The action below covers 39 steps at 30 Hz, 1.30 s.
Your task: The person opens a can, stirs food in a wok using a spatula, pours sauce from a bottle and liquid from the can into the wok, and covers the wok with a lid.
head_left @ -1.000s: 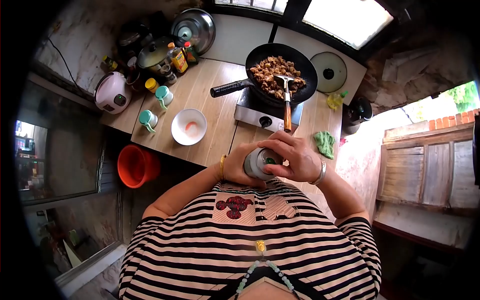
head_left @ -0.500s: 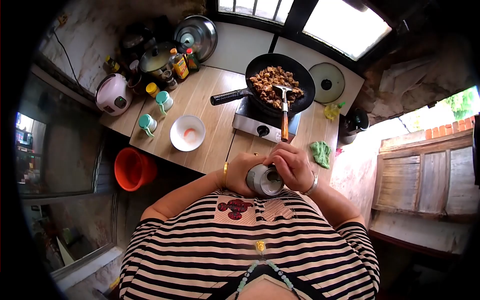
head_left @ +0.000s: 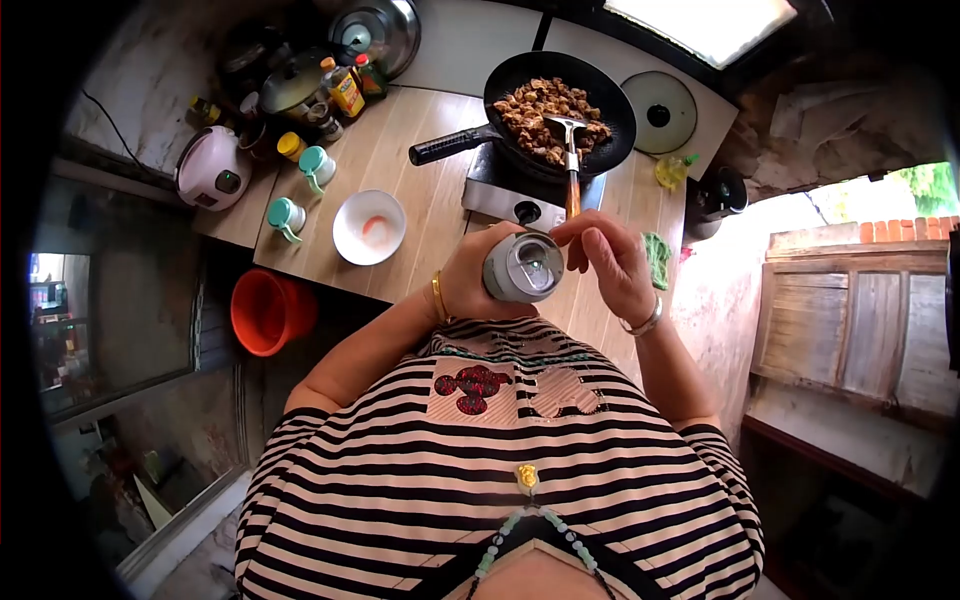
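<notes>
My left hand (head_left: 464, 268) is wrapped round a grey drink can (head_left: 522, 270), tilted so its silver top faces me. I cannot make out clearly whether the top is open. Just right of the can, my right hand (head_left: 618, 270) is raised with its fingers loosely bent and apart, the index finger pointing left near the can's rim. Nothing shows in it. Beyond both hands, a black wok (head_left: 622, 130) of browned meat chunks (head_left: 545, 105) sits on a silver cooktop (head_left: 490, 198). A spatula (head_left: 572, 170) rests in the wok, its wooden handle reaching toward my right hand.
A white bowl (head_left: 350, 228) with a little reddish residue stands left on the counter, beside two green-lidded jars (head_left: 285, 216). Sauce bottles (head_left: 343, 88) and a pink rice cooker (head_left: 210, 170) are farther back. A glass lid (head_left: 675, 112) and green cloth (head_left: 657, 258) lie right; a red bucket (head_left: 262, 318) stands below.
Both hands and the can have moved away from my chest toward the cooktop. My right hand has come off the can's top and shifted right. The view has tipped downward.
</notes>
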Available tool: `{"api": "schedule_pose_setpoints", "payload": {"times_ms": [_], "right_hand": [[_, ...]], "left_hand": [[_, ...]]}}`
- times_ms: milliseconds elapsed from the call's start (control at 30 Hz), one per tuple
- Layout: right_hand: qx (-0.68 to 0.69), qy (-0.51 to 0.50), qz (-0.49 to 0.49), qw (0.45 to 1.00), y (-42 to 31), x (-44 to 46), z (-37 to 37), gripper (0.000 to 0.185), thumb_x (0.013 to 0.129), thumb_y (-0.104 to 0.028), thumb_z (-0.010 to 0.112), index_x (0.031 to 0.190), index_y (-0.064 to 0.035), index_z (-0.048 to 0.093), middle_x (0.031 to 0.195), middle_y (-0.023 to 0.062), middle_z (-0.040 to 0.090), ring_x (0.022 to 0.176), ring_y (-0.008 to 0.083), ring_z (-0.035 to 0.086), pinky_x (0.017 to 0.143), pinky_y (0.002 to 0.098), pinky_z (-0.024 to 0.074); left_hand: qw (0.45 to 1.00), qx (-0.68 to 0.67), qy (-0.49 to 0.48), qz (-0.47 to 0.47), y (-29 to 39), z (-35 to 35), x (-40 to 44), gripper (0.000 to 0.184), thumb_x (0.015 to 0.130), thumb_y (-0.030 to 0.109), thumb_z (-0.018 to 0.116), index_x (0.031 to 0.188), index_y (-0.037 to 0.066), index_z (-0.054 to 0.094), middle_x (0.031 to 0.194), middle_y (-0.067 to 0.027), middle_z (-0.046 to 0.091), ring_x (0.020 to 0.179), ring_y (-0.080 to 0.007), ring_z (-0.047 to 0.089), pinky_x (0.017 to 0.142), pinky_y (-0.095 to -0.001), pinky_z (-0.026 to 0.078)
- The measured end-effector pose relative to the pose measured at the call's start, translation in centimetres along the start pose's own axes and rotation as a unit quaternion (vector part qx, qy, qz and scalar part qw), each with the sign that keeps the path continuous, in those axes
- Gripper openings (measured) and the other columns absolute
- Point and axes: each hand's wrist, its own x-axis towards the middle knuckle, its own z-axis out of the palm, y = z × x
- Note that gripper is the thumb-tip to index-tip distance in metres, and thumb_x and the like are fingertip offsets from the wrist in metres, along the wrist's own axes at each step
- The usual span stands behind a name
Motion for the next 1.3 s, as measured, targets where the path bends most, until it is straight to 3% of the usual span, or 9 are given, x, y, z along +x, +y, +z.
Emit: {"api": "schedule_pose_setpoints", "payload": {"times_ms": [133, 300, 433, 533, 600, 800, 1067, 1200, 1300], "right_hand": [[-0.089, 0.031, 0.015, 0.995, 3.0, -0.8, 0.7, 0.024, 0.097, -0.019, 0.053, 0.103, 0.0013, 0.064, 0.09, 0.0065, 0.063, 0.074, 0.0124, 0.061, 0.066, 0.0245, 0.048], [-0.334, 0.232, 0.011, 0.914, 10.7, -0.8, -0.8, 0.034, 0.09, -0.016, 0.063, 0.12, -0.002, 0.056, 0.109, 0.0116, 0.062, 0.089, 0.0179, 0.063, 0.073, 0.0291, 0.0512], [-0.084, 0.179, 0.279, 0.94, 15.2, 0.6, -1.1, 0.076, 0.082, -0.019, 0.069, 0.145, -0.0053, 0.028, 0.117, 0.0206, 0.058, 0.104, 0.025, 0.061, 0.088, 0.035, 0.0503], [-0.002, 0.141, 0.348, 0.927, 15.1, 2.6, -0.3, 0.077, 0.082, -0.013, 0.063, 0.147, -0.0046, 0.022, 0.118, 0.0194, 0.059, 0.1, 0.0243, 0.064, 0.087, 0.0362, 0.051], [-0.206, 0.186, 0.219, 0.935, 17.2, 3.1, -1.8, 0.069, 0.082, -0.007, 0.056, 0.145, -0.0045, 0.028, 0.121, 0.0173, 0.06, 0.099, 0.0226, 0.064, 0.085, 0.0363, 0.0508], [-0.164, 0.132, 0.211, 0.955, 7.3, 0.6, -10.1, 0.055, 0.086, 0.002, 0.059, 0.139, 0.0024, 0.041, 0.121, 0.0095, 0.058, 0.109, 0.0143, 0.055, 0.092, 0.0253, 0.0437], [-0.285, 0.015, 0.317, 0.904, 0.3, 2.2, -11.2, 0.042, 0.085, -0.007, 0.053, 0.126, 0.0005, 0.056, 0.08, 0.0075, 0.058, 0.069, 0.0143, 0.051, 0.064, 0.0261, 0.0416], [-0.309, 0.092, 0.189, 0.927, 10.5, 2.2, -9.1, 0.046, 0.085, -0.013, 0.056, 0.13, -0.0045, 0.051, 0.081, 0.0079, 0.063, 0.07, 0.0176, 0.06, 0.064, 0.0297, 0.047], [-0.178, 0.07, 0.343, 0.92, 9.9, 1.6, -8.2, 0.047, 0.088, -0.019, 0.057, 0.133, -0.0062, 0.047, 0.087, 0.0084, 0.067, 0.063, 0.0164, 0.061, 0.055, 0.0262, 0.0464]], "left_hand": [[0.999, 0.04, 0.03, 0.012, -1.6, -0.8, 0.2, 0.068, 0.06, 0.028, 0.09, 0.112, 0.002, 0.054, 0.101, -0.0097, 0.062, 0.092, -0.0208, 0.06, 0.083, -0.0333, 0.048], [0.996, 0.054, 0.076, 0.01, -3.4, -2.4, -0.6, 0.068, 0.061, 0.029, 0.091, 0.111, 0.002, 0.055, 0.102, -0.0101, 0.062, 0.091, -0.0207, 0.061, 0.083, -0.0331, 0.049], [0.992, 0.088, 0.088, -0.016, -3.9, -4.0, -1.4, 0.069, 0.06, 0.03, 0.091, 0.111, 0.002, 0.055, 0.1, -0.0102, 0.062, 0.091, -0.0207, 0.061, 0.082, -0.0323, 0.049], [0.991, 0.071, 0.097, -0.053, -4.4, -4.8, -2.2, 0.069, 0.06, 0.031, 0.091, 0.111, 0.002, 0.055, 0.099, -0.0103, 0.062, 0.09, -0.0207, 0.061, 0.082, -0.0324, 0.049], [0.991, 0.069, 0.097, -0.064, -4.8, -5.3, -2.7, 0.068, 0.06, 0.032, 0.09, 0.111, 0.002, 0.055, 0.098, -0.0101, 0.062, 0.089, -0.0205, 0.061, 0.081, -0.0324, 0.049], [0.99, 0.071, 0.093, -0.083, -6.2, -6.5, -4.4, 0.069, 0.061, 0.034, 0.09, 0.111, 0.002, 0.054, 0.095, -0.0084, 0.062, 0.086, -0.0189, 0.061, 0.079, -0.0311, 0.049], [0.99, 0.081, 0.085, -0.074, -6.4, -7.2, -4.2, 0.069, 0.061, 0.034, 0.09, 0.11, 0.002, 0.055, 0.095, -0.0093, 0.062, 0.087, -0.0215, 0.062, 0.079, -0.0333, 0.05], [0.99, 0.086, 0.076, -0.077, -6.4, -7.0, -4.4, 0.07, 0.06, 0.034, 0.09, 0.111, 0.001, 0.055, 0.095, -0.0107, 0.063, 0.088, -0.0234, 0.063, 0.079, -0.0336, 0.05], [0.991, 0.051, 0.073, -0.098, -6.2, -7.2, -4.9, 0.069, 0.061, 0.035, 0.089, 0.111, 0.001, 0.055, 0.096, -0.0118, 0.064, 0.089, -0.0236, 0.064, 0.08, -0.0339, 0.051]]}}
